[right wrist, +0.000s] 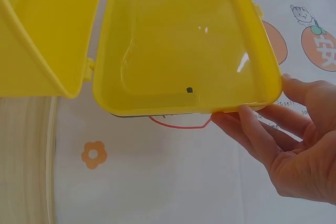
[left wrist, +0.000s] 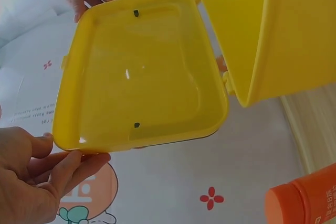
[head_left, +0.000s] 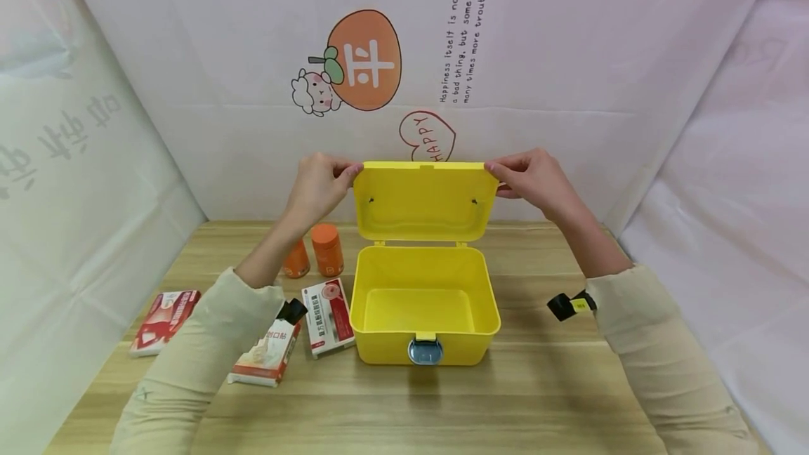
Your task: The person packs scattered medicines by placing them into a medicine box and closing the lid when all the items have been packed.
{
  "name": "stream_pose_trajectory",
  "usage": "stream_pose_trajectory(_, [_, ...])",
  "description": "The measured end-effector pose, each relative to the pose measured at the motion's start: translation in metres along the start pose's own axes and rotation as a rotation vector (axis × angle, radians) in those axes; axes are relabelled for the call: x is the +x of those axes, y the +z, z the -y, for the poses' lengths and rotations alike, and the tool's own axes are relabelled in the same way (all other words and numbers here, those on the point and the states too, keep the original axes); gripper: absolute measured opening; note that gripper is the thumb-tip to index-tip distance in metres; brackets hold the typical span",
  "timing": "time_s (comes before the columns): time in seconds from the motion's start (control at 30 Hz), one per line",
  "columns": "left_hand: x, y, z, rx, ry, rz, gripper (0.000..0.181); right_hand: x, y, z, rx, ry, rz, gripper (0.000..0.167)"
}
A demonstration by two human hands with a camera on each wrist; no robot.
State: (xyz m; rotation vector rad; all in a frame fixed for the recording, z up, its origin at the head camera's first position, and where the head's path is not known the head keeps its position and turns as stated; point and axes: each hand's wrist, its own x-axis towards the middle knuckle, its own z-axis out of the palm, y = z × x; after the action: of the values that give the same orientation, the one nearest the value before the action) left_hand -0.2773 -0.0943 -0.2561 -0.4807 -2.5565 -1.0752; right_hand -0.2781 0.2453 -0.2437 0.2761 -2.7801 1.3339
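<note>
A yellow plastic box (head_left: pixel 425 350) stands on the wooden table with nothing inside it. Its hinged lid (head_left: pixel 425 202) is raised, close to upright, at the back. My left hand (head_left: pixel 319 185) pinches the lid's upper left corner between thumb and fingers. At the opposite upper corner, my right hand (head_left: pixel 534 177) grips the lid in the same way. Both wrist views show thumbs and fingertips on the rim of the lid (left wrist: pixel 136 77). A grey-blue latch (head_left: pixel 425 352) hangs at the front of the box.
Left of the box are two orange bottles (head_left: pixel 327 251), a white-and-red medicine box (head_left: pixel 329 318), another carton (head_left: pixel 268 357) partly behind the left sleeve, and a red-and-white carton (head_left: pixel 164 321). A printed white cloth (head_left: pixel 537 55) hangs behind the table (head_left: pixel 354 413).
</note>
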Motion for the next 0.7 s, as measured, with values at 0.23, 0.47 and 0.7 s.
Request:
stream_pose_trajectory(0.23, [0.008,-0.001,-0.001,-0.009,-0.035,0.011,0.026,0.007,-0.002,0.002,-0.031,0.000,0.018,0.054])
stream_pose_trajectory(0.47, [0.015,0.001,0.002,0.034,-0.032,-0.011,0.032,0.014,-0.002,0.000,-0.029,-0.002,0.025,0.056])
stream_pose_trajectory(0.7, [0.021,0.005,0.006,0.026,-0.038,-0.021,0.032,0.022,-0.002,-0.001,-0.038,0.007,0.025,0.055])
